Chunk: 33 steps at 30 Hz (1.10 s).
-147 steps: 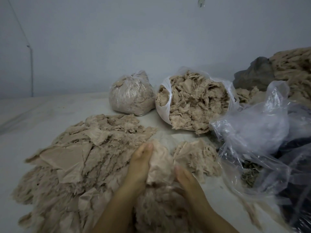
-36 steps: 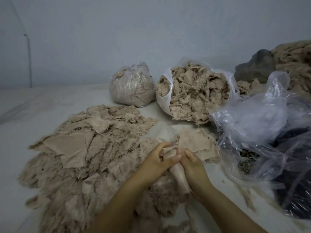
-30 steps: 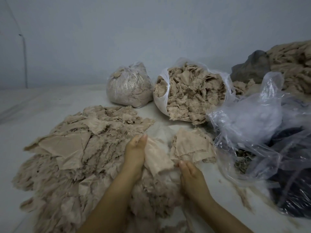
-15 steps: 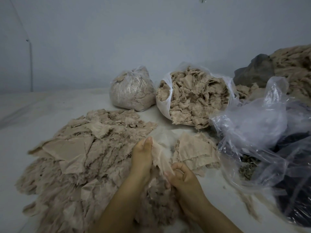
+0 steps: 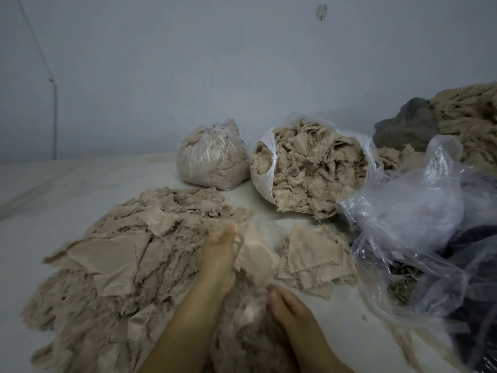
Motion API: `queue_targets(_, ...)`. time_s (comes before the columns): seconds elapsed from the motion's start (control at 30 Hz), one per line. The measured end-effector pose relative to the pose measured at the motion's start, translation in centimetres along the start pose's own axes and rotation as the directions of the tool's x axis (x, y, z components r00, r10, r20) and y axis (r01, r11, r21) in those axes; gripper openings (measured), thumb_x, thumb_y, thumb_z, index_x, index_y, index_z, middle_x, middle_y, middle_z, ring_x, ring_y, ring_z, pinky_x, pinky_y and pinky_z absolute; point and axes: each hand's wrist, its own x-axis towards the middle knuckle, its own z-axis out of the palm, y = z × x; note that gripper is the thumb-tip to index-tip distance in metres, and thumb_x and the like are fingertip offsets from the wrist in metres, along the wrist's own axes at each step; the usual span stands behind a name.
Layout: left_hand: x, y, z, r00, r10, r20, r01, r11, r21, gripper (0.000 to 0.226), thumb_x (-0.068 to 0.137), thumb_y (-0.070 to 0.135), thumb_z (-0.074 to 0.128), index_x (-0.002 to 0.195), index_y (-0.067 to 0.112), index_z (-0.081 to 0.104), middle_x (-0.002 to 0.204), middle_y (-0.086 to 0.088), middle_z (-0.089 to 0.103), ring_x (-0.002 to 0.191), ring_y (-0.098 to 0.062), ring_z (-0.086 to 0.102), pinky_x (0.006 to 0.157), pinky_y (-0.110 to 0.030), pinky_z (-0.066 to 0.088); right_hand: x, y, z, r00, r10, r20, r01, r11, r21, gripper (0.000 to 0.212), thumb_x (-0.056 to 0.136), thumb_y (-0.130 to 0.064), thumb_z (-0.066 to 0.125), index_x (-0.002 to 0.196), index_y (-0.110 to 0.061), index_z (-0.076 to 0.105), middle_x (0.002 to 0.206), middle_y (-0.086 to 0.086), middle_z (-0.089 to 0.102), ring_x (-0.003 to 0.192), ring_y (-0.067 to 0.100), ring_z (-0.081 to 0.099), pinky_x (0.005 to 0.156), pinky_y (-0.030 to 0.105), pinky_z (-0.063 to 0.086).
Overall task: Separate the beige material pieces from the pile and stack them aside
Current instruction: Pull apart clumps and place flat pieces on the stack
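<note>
Beige piece (image 5: 252, 254) between both hands (image 5: 219, 261), its lower edge buried in pile (image 5: 113, 278).

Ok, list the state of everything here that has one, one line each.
Tied bag: knotted shut, full.
Open bag: lying on its side, mouth open, stuffed.
Clear bag: crumpled, open.
Pile: spread loose.
Stack: flat pieces layered.
Left hand: fingers straight, against a lifted piece.
Right hand: resting on the pile, grip unclear.

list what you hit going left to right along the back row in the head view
tied bag of beige scraps → open white bag of beige pieces → dark grey cloth → beige heap at the right edge
</note>
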Motion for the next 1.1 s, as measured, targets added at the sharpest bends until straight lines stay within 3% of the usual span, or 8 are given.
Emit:
queue_targets(0.1,-1.2,-1.4,0.7,0.992,-0.046,0.114,0.043,0.999,0.030,0.030,0.099,0.017,0.046,0.081,0.002,0.065,0.069,-0.013,0.070,0.060,-0.019,0.068,0.058,-0.028,0.055,1.2,-2.5,0.3,0.996,0.010,0.084,-0.053,0.851,0.522,0.038,0.090,-0.039,0.056,0.097,-0.008,0.077,0.098,0.014,0.074,0.087,0.023,0.072,0.065,0.028,0.058)
queue_targets(0.2,-1.5,-2.3,0.5,0.990,-0.017,0.143,0.004,0.996,0.092,0.025,0.097,0.022,0.050,0.089,0.004,0.066,0.080,-0.015,0.071,0.072,-0.026,0.068,0.071,-0.041,0.055,3.1,-3.1,-0.7,0.985,0.083,-0.151,0.020,0.818,0.575,0.028,0.090,-0.020,0.062,0.102,0.005,0.067,0.097,0.024,0.071,0.084,0.036,0.069,0.065,0.039,0.058)
queue_targets(0.43,-0.6,-2.2,-1.1,0.963,0.037,0.268,-0.131,0.930,0.342,0.025,0.097,0.018,0.050,0.079,0.007,0.064,0.064,-0.002,0.064,0.053,-0.008,0.058,0.053,-0.022,0.050,7.6,-4.6,-6.0,0.811,-0.280,-0.514,0.224,0.960,-0.169,0.028,0.092,-0.029,0.061,0.095,-0.002,0.067,0.087,0.018,0.067,0.083,0.025,0.062,0.083,0.040,0.053)
queue_targets(0.53,-0.3,-2.0,-3.7,0.847,-0.044,0.529,-0.377,0.651,0.658,0.020,0.096,0.021,0.052,0.085,0.014,0.067,0.079,0.009,0.067,0.073,-0.004,0.061,0.072,-0.016,0.048,7.8,-4.3,-7.9,0.779,-0.334,-0.531,-0.036,0.821,-0.569,0.040,0.091,-0.040,0.056,0.118,-0.010,0.059,0.118,0.014,0.057,0.111,0.032,0.053,0.094,0.043,0.044)
queue_targets(0.63,0.0,-2.8,-5.7,0.814,-0.123,0.567,-0.462,0.453,0.762,0.018,0.096,0.017,0.052,0.103,0.019,0.068,0.094,0.016,0.064,0.087,0.005,0.057,0.073,-0.001,0.038,5.5,-3.0,-5.8,0.875,-0.328,-0.356,0.015,0.754,-0.657,0.042,0.091,-0.053,0.043,0.079,-0.017,0.061,0.083,0.001,0.062,0.087,0.027,0.060,0.068,0.026,0.043)
queue_targets(0.77,-0.2,-3.8,-5.9,0.841,-0.086,0.533,-0.433,0.484,0.761,0.024,0.098,0.008,0.044,0.111,0.013,0.063,0.101,0.005,0.065,0.099,-0.010,0.059,0.079,-0.004,0.039,3.0,-0.5,-0.7,0.994,0.107,-0.033,-0.104,0.769,-0.631,0.059,0.083,-0.072,0.045,0.051,-0.022,0.046,0.055,0.001,0.056,0.058,0.018,0.055,0.061,0.028,0.041)
queue_targets(0.97,-1.5,-3.8,-6.0,0.786,-0.268,0.558,-0.379,0.504,0.776,0.037,0.101,0.029,0.040,0.138,0.024,0.045,0.129,0.017,0.047,0.120,-0.002,0.046,0.097,-0.014,0.035,2.2,-0.6,0.9,0.978,-0.205,0.039,0.207,0.924,-0.322,0.020,0.088,-0.013,0.066,0.070,-0.013,0.059,0.065,-0.006,0.054,0.061,0.003,0.048,0.060,0.015,0.039)
queue_targets(1.1,-1.9,-2.6,-6.4,0.800,-0.129,0.586,-0.370,0.662,0.652,0.016,0.095,0.015,0.055,0.086,0.003,0.060,0.079,-0.002,0.063,0.074,-0.015,0.058,0.067,-0.026,0.043,2.0,-1.4,-0.6,0.966,-0.250,-0.073,0.240,0.963,-0.120,0.019,0.091,-0.011,0.061,0.074,-0.010,0.052,0.061,-0.004,0.048,0.058,0.008,0.045,0.056,0.018,0.036)
